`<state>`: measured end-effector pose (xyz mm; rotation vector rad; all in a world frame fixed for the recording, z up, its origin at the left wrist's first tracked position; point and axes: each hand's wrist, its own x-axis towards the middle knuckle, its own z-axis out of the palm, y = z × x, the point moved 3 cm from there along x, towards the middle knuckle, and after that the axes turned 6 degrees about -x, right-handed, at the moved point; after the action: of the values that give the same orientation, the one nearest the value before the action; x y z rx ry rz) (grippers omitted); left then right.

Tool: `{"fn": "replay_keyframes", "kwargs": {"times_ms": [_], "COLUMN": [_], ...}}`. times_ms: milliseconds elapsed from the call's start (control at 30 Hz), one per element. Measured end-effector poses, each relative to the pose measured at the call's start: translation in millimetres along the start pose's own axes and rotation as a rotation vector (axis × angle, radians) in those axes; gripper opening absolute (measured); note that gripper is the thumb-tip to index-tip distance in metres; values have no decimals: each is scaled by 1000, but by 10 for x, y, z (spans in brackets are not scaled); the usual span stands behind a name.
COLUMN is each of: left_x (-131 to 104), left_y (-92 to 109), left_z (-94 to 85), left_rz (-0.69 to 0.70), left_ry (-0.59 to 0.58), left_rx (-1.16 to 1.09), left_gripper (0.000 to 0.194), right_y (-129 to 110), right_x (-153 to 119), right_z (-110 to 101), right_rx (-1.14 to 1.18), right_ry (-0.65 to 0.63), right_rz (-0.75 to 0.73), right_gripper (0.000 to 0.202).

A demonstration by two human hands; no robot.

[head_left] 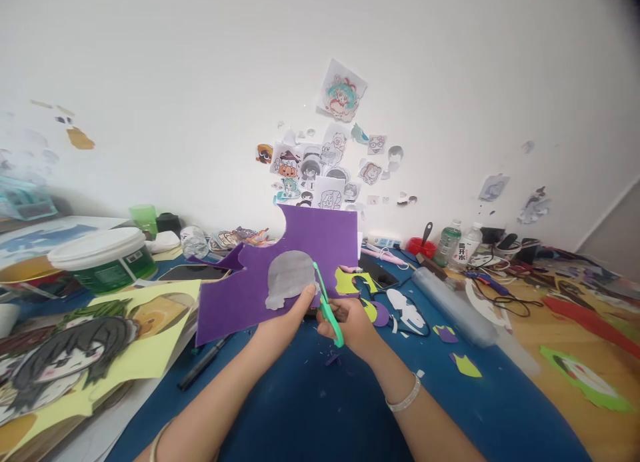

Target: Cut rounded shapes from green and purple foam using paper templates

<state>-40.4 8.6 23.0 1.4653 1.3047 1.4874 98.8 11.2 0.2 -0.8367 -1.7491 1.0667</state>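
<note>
A: So, gripping what, exactly?

B: Holding up a purple sheet [323, 239] with the left hand [293, 315], thumb on the front. Got green scissors [329, 312] in the right hand [353, 322], fingers round the handle. No free hand, basically.

A: And where's that, up or flat?

B: Up, tilted, over the near middle of the blue desk [300, 402]. Backing a gray paper shape [290, 275] too; can't tell if glued.

A: Mid-cut, then?

B: Looks like it — probably trimming along the gray outline, judging by the blades at its right edge. Can't tell if actually biting.

A: Next move?

B: Calls for a steady left grip and a slow turn of the sheet, imo. Watch that thumb — awfully near the blades. Also, yellow scraps [467, 365] off to the right.
</note>
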Motion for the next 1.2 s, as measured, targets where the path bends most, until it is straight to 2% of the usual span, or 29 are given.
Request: {"fn": "replay_keyframes", "kwargs": {"times_ms": [133, 267, 400, 533, 667, 833, 967, 1067, 1200], "left_x": [-15, -37, -55, -50, -41, -13, 29, 46, 55], "left_y": [-22, -16, -8, 33, 65, 73, 74, 57, 53], "left_z": [30, 34, 39, 28, 41, 28, 16, 12, -18], "left_rz": [-44, -71, -160, -78, -14, -78, -38, -58, -99], "left_ry": [-32, 24, 33, 39, -38, -76, -95, -117, -174], "left_rx": [-22, -30, -46, -2, -92, -82, -73, -90, -57], "left_gripper": [42, 42, 43, 38, 35, 31, 28, 30, 33], "right_y": [32, -3, -38, -4, 35, 28, 1, -3, 5], "right_x": [5, -2, -5, 10, 22, 13, 2, -7, -20], "right_z": [10, 50, 72, 64, 41, 10, -15, -48, -88], "right_rx": [52, 94, 108, 124, 113, 60, 49, 29, 41], "right_ry": [-5, 10, 29, 18, 13, 10, -13, -20, -87], "right_rz": [5, 8, 20, 29, 22, 8, 10, 50, 73], "right_gripper": [31, 34, 37, 36, 35, 30, 29, 30, 29]}}
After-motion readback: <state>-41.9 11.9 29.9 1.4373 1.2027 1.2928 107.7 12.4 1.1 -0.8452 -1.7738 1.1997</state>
